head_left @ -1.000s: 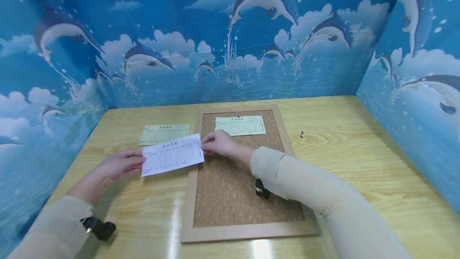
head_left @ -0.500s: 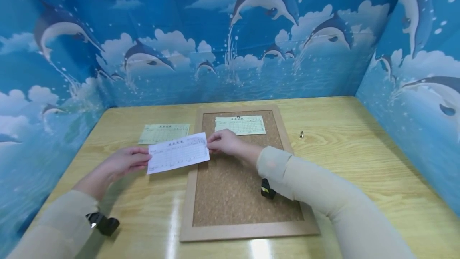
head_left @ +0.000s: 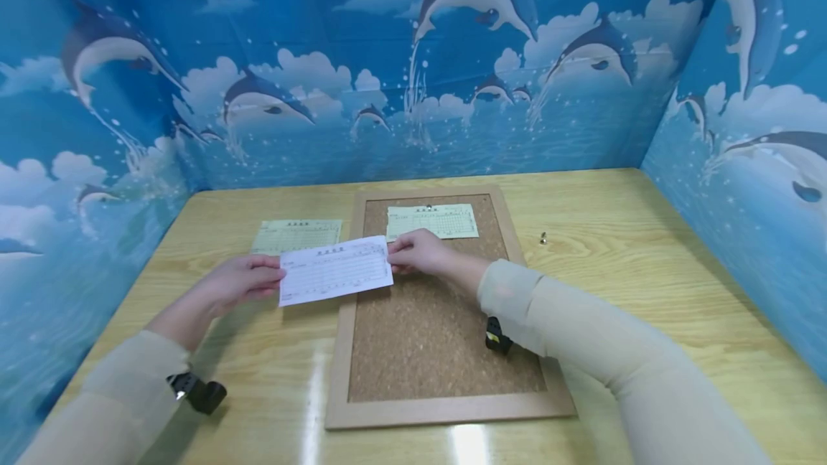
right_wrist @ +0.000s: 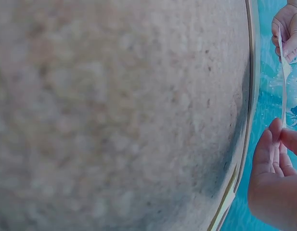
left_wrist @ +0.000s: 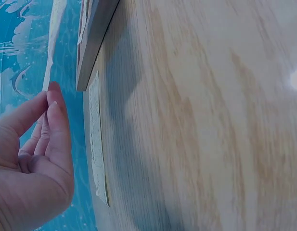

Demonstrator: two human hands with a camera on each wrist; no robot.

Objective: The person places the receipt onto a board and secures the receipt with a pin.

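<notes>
A white printed form (head_left: 334, 271) is stretched level between my two hands, above the table and the left edge of the cork board (head_left: 439, 336). My left hand (head_left: 242, 282) pinches its left end between thumb and fingers. The right end is pinched by my right hand (head_left: 420, 251), which is over the cork. In both wrist views the paper (right_wrist: 284, 91) appears edge-on, raised off the surface. A pale green form (head_left: 439, 222) lies at the top of the board with a small pin (head_left: 429, 207) at its upper edge.
Another green form (head_left: 297, 233) lies on the wooden table (head_left: 646, 250) left of the board, partly covered by the white one. Several small metal pins (head_left: 543, 238) sit right of the board. A dolphin-print curtain (head_left: 362, 56) encloses the back and sides.
Both hands have moved right together, carrying the white form from over the table toward the board. The green forms and the pins stay where they were.
</notes>
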